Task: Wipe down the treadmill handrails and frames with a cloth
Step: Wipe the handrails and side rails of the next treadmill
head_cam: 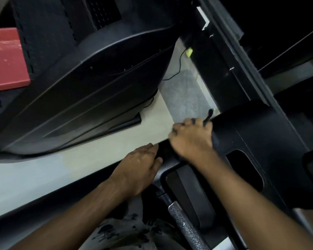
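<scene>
My right hand point(191, 136) is curled into a fist against the left edge of the black treadmill console point(260, 141). It grips a dark cloth, of which only a tip point(208, 115) pokes out past the knuckles; the hand is blurred. My left hand point(143, 165) lies with fairly straight fingers on the black handrail frame point(167, 150) just below and left of the right hand. A silver textured grip bar point(184, 224) runs down from the frame between my forearms.
A neighbouring machine's large black cover point(80, 78) fills the upper left, across a strip of beige floor point(44, 174). A red block point(6, 58) sits at the far left. A thin black cable point(178, 67) and a yellow-green tag point(189, 51) lie by the black frame rail point(229, 69).
</scene>
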Demonstrator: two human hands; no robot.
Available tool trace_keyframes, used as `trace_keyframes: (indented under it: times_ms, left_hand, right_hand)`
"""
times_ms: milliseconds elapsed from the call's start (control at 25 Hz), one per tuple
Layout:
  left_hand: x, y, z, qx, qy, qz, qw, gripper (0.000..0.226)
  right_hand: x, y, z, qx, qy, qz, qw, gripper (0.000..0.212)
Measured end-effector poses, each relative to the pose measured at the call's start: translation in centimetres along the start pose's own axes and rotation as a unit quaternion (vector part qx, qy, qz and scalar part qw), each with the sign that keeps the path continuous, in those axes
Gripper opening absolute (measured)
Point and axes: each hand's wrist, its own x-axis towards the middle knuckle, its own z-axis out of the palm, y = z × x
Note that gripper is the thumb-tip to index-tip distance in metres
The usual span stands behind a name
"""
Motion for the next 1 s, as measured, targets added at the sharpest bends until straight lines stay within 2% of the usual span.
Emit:
trace_keyframes:
  times_ms: [40, 80, 120, 200, 240, 320, 400, 480, 520, 600, 680, 720, 800, 840, 920, 1000]
  left_hand:
    - [0.2, 0.1, 0.0, 0.003, 0.000, 0.010, 1.000, 0.051]
    - [0.6, 0.1, 0.1, 0.007, 0.003, 0.018, 1.000, 0.050]
    - [0.9, 0.2, 0.2, 0.008, 0.006, 0.017, 1.000, 0.052]
    - [1.4, 0.6, 0.4, -0.003, 0.001, 0.011, 1.000, 0.055]
    - [1.6, 0.9, 0.4, -0.009, -0.002, 0.015, 1.000, 0.055]
    - [2.3, 1.4, 0.4, -0.012, -0.006, 0.034, 0.999, 0.050]
    - [3.1, 1.8, 0.6, -0.009, -0.001, 0.039, 0.999, 0.051]
    - [3.6, 2.5, 0.5, -0.006, -0.004, 0.029, 1.000, 0.053]
    - [3.8, 2.8, 0.4, -0.006, -0.001, 0.028, 1.000, 0.053]
    - [4.1, 3.2, 0.2, -0.011, -0.011, 0.029, 0.999, 0.051]
    - [4.8, 3.4, 0.4, -0.012, -0.012, 0.033, 0.999, 0.049]
    - [5.0, 3.6, 0.5, -0.012, -0.007, 0.033, 0.999, 0.049]
    - [5.4, 4.2, 0.5, -0.014, -0.014, 0.029, 0.999, 0.049]
    - [5.6, 4.5, 0.4, -0.016, -0.016, 0.034, 0.999, 0.048]
    - [6.2, 5.0, 0.3, -0.018, -0.019, 0.051, 0.998, 0.043]
    - [7.2, 5.4, 0.6, -0.015, -0.017, 0.063, 0.998, 0.045]
  right_hand:
    - [-1.5, -0.7, 0.7, 0.015, 0.017, -0.055, 0.998, 0.056]
    - [-1.3, -0.2, 0.7, 0.033, 0.000, -0.099, 0.995, 0.059]
    - [0.6, 1.5, 0.1, 0.056, -0.006, -0.092, 0.994, 0.061]
    - [2.3, 3.3, -1.2, 0.039, -0.043, 0.061, 0.996, 0.057]
    - [1.7, 3.3, -0.8, 0.023, -0.020, 0.097, 0.995, 0.054]
    - [-2.3, 1.2, 1.0, 0.018, 0.059, 0.033, 0.998, 0.052]
    - [-1.5, 2.5, 1.1, 0.057, 0.049, -0.038, 0.996, 0.052]
    - [0.8, 5.1, -0.6, 0.082, 0.019, 0.110, 0.990, 0.052]
    - [0.7, 5.5, -0.3, 0.073, 0.042, 0.155, 0.984, 0.052]
    - [-2.2, 3.5, 1.6, 0.042, 0.119, 0.098, 0.987, 0.053]
    - [-2.9, 3.9, 1.9, 0.053, 0.083, -0.004, 0.995, 0.054]
    - [-0.6, 6.1, 1.3, 0.069, 0.072, 0.015, 0.995, 0.052]
    - [1.1, 7.8, -0.3, 0.063, 0.044, 0.152, 0.985, 0.050]
    - [0.9, 7.5, 0.3, 0.045, 0.086, 0.168, 0.981, 0.049]
    - [-1.8, 4.8, 2.1, 0.029, 0.138, 0.080, 0.987, 0.049]
    - [-0.6, 7.0, 1.7, 0.052, 0.093, -0.010, 0.994, 0.048]
